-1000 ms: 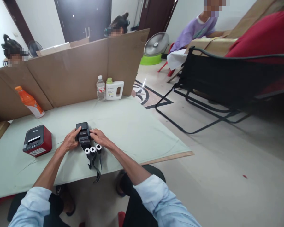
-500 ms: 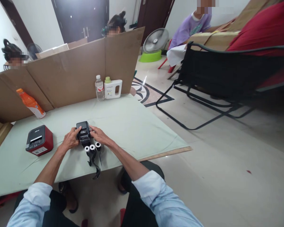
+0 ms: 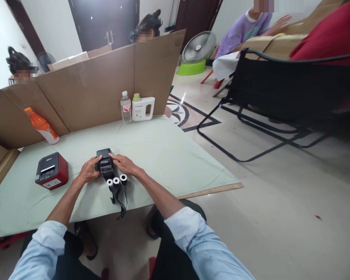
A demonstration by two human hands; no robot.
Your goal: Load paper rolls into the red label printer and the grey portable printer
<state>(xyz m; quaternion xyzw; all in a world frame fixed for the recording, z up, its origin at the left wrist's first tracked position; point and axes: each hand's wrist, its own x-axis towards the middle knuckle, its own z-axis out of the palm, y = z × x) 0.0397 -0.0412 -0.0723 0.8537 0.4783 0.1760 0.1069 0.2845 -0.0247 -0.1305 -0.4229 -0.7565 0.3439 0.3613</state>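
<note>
A dark, boxy device (image 3: 104, 152) lies on the green-covered table between my two hands. Its left side is gripped by my left hand (image 3: 90, 169), with the thumb on its top edge. My right hand (image 3: 124, 163) closes on the opposite side, thumb also near the top. Glossy black sections (image 3: 107, 170) run down the device's near part; their exact kind is unclear. Just below stand three small black rolls (image 3: 116, 181) with white cores, and loose black strips (image 3: 121, 213) trail from them over the table's front edge.
Left of my hands stands a red and black printer (image 3: 51, 171). An orange bottle (image 3: 42, 126), a clear water bottle (image 3: 126, 108) and a white jug (image 3: 143, 109) line the cardboard partition (image 3: 102, 77). A black folding chair (image 3: 280, 85) is to the right. Other people sit beyond.
The whole view has shifted slightly, so things sit a little further right. My right fingers have moved slightly up along the device's side; both hands remain on it.
</note>
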